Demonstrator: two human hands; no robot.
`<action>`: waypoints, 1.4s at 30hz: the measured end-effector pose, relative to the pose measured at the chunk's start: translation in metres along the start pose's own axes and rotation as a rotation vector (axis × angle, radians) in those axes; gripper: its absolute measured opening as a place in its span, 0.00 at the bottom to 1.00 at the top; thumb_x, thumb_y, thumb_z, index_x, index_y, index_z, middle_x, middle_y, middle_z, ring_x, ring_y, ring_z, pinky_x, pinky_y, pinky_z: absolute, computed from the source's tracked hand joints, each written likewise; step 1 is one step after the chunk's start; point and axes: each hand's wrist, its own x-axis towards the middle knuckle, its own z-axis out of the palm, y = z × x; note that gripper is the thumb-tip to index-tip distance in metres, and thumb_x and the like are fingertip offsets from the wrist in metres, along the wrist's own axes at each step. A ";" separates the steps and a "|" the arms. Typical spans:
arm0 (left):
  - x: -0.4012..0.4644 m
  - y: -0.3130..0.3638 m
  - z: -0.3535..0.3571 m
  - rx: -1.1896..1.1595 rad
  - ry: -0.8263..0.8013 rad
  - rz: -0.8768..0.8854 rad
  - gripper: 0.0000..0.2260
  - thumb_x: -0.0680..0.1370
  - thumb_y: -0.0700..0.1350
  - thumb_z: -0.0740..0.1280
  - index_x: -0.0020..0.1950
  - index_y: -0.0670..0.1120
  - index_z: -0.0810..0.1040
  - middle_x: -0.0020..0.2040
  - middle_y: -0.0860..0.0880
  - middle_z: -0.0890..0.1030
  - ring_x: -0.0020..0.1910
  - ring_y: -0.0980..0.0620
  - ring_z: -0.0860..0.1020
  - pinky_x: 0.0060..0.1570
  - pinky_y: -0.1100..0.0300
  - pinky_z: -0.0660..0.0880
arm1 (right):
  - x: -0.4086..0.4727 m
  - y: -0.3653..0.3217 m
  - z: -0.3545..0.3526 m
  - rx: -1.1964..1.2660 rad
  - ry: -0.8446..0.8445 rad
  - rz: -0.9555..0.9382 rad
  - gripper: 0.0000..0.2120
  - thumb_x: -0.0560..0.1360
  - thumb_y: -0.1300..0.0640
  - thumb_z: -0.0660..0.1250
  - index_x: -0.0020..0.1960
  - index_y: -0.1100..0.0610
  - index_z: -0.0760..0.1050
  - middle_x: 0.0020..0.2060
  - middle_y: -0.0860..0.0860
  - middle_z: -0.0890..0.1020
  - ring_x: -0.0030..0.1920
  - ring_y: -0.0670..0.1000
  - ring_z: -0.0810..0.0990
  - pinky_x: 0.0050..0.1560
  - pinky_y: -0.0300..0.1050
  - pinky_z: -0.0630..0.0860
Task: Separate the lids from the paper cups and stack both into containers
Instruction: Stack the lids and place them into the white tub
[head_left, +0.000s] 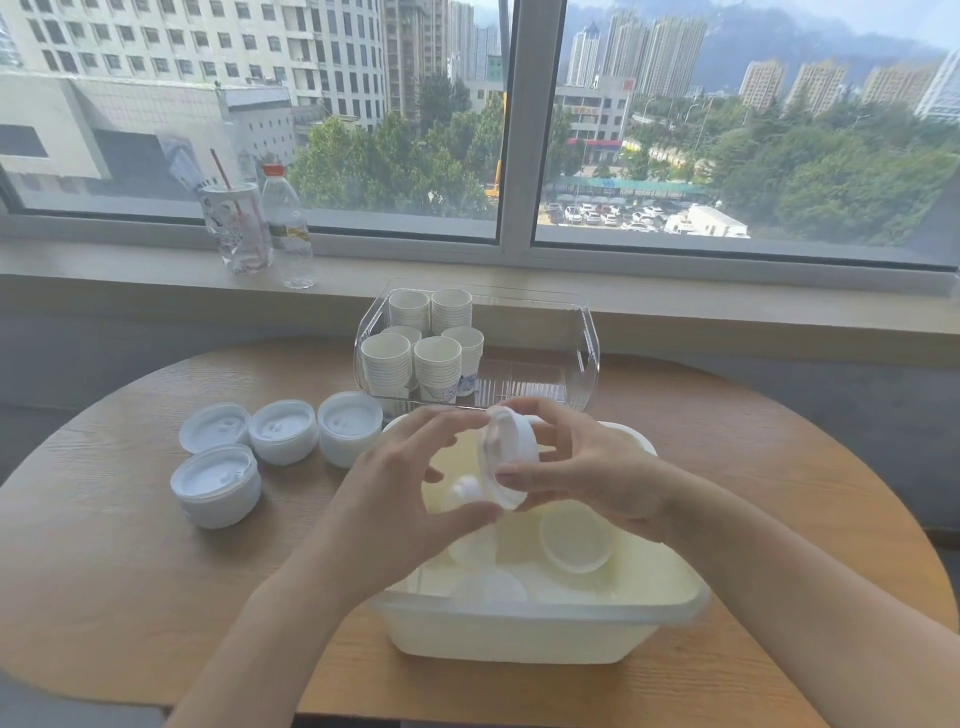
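I'm at a round wooden table (130, 571) pushed up to a long windowsill (675, 296), and through the window (727, 130) I see apartment blocks, trees and a car park far below. On the sill to my left stand a clear tumbler (236, 228) with a red straw and, touching it, a plastic water bottle (288, 228) with an orange cap. At the far edge of the table sits a clear plastic container (584, 353); its left part holds several upright stacks of paper cups (423, 345), packed close together, while its right part shows only the ribbed floor. To the left of it, four stacks of white lids (283, 431) rest directly on the wood, three in a row and one nearer to me. Right in front of me is a pale white tub (519, 634) with a few lidded cups (576, 540) lying on their sides inside. Above that tub I hold one lidded cup (506, 454), tilted sideways: my right hand (587, 467) has its fingers curled round the cup body, and my left hand (400, 478) has its thumb and fingertips spread and pinching the rim of the lid.
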 end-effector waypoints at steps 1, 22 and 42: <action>0.000 -0.001 0.001 0.007 0.000 -0.004 0.30 0.72 0.53 0.81 0.71 0.66 0.73 0.63 0.70 0.74 0.63 0.61 0.76 0.53 0.67 0.77 | -0.001 0.000 0.000 0.003 0.000 -0.003 0.30 0.70 0.60 0.80 0.69 0.49 0.75 0.62 0.54 0.84 0.60 0.56 0.85 0.55 0.52 0.84; -0.002 0.000 -0.003 -0.083 0.028 -0.034 0.39 0.69 0.57 0.82 0.77 0.65 0.69 0.65 0.67 0.77 0.63 0.63 0.77 0.58 0.70 0.74 | 0.016 0.007 0.007 0.091 0.176 0.047 0.10 0.83 0.62 0.67 0.63 0.64 0.77 0.51 0.57 0.85 0.49 0.53 0.84 0.49 0.49 0.83; -0.041 -0.030 -0.057 -0.124 0.269 -0.138 0.36 0.64 0.57 0.80 0.71 0.64 0.73 0.62 0.65 0.80 0.57 0.65 0.81 0.55 0.74 0.72 | 0.082 0.035 0.053 -1.466 -0.374 -0.055 0.46 0.70 0.34 0.76 0.81 0.47 0.61 0.76 0.47 0.70 0.75 0.52 0.69 0.72 0.49 0.66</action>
